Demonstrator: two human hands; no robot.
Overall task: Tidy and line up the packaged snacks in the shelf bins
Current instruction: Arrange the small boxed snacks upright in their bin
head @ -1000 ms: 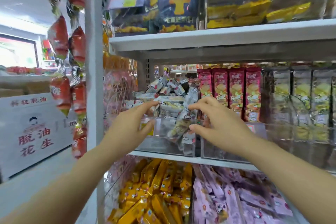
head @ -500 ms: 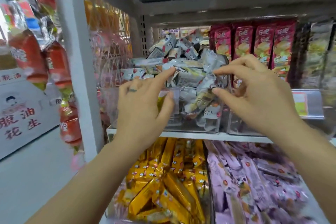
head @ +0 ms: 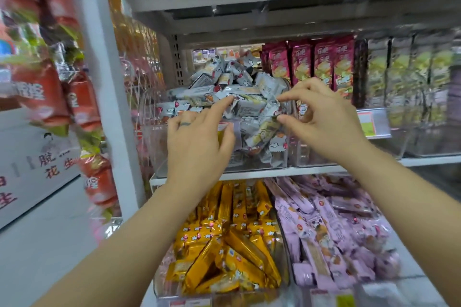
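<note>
Grey snack packets in clear bin, one in pinch grip of right hand; left hand straight-fingered atop them.

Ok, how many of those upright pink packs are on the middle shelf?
4 pink packs, upright side by side, just right of the grey snack pile, behind the right hand. More may hide behind them.

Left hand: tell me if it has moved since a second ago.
Yes. Against the bin, the left hand has gone right, from its left corner to the packets at mid-front.
</note>
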